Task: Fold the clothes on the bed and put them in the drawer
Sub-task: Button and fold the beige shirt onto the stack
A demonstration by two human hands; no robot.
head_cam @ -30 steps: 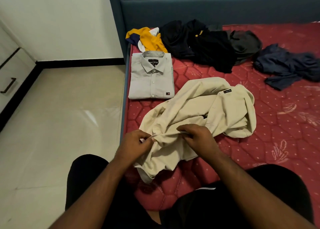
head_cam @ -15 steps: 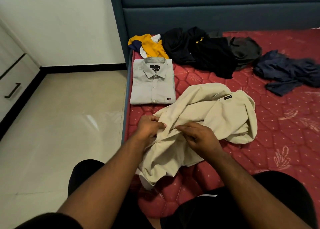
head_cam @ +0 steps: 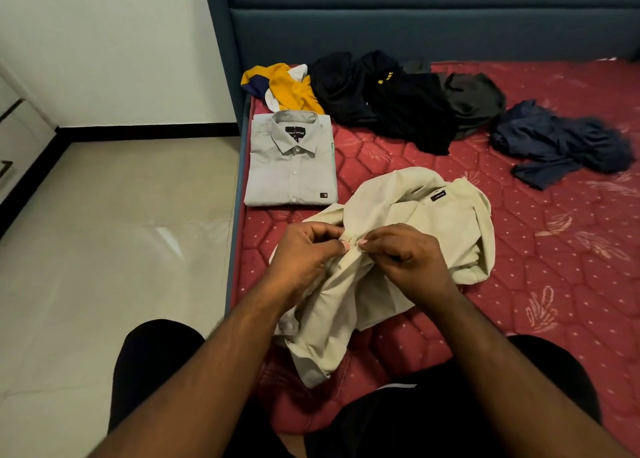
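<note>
On a red mattress below a blue headboard, the left hand and right hand pinch a crumpled cream shirt at its middle, fingertips nearly meeting, just beside a folded grey shirt, with yellow, black and navy clothes heaped beyond.

Single head cam, wide-angle, looks forward and down, close over both hands, bed ahead, floor at left.
</note>
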